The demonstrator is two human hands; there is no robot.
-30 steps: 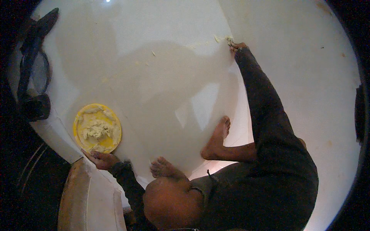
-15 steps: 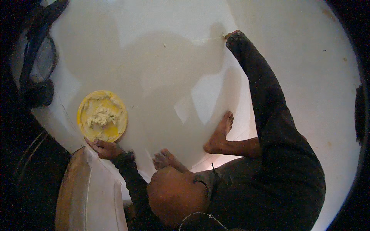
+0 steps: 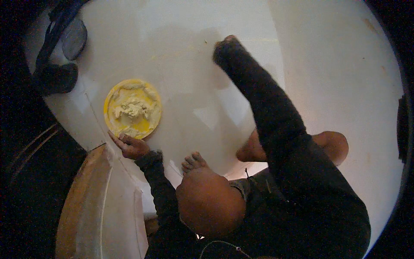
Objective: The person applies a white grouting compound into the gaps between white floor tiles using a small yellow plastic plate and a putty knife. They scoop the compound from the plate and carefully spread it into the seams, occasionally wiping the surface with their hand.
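Note:
A round yellow plate (image 3: 152, 113) with a lump of pale paste (image 3: 131, 108) lies on the white surface (image 3: 189, 73). My left hand (image 3: 129, 146) rests at the plate's near rim, fingers spread, touching the rim and the surface. My right arm in a dark sleeve reaches far forward; my right hand (image 3: 224, 45) is blurred and dark against the white surface, and whether it holds anything is hidden. My bare feet (image 3: 194, 160) (image 3: 250, 149) are planted on the surface under me.
Dark objects (image 3: 56, 77) and a grey oval thing (image 3: 74, 39) lie at the upper left edge. A tan curved panel (image 3: 82, 203) stands at the lower left. A white wall (image 3: 345, 77) rises on the right, with a dark fitting (image 3: 402, 129) on it.
My right hand has swept leftward and nearer across the white surface. My left hand has stayed at the plate's rim.

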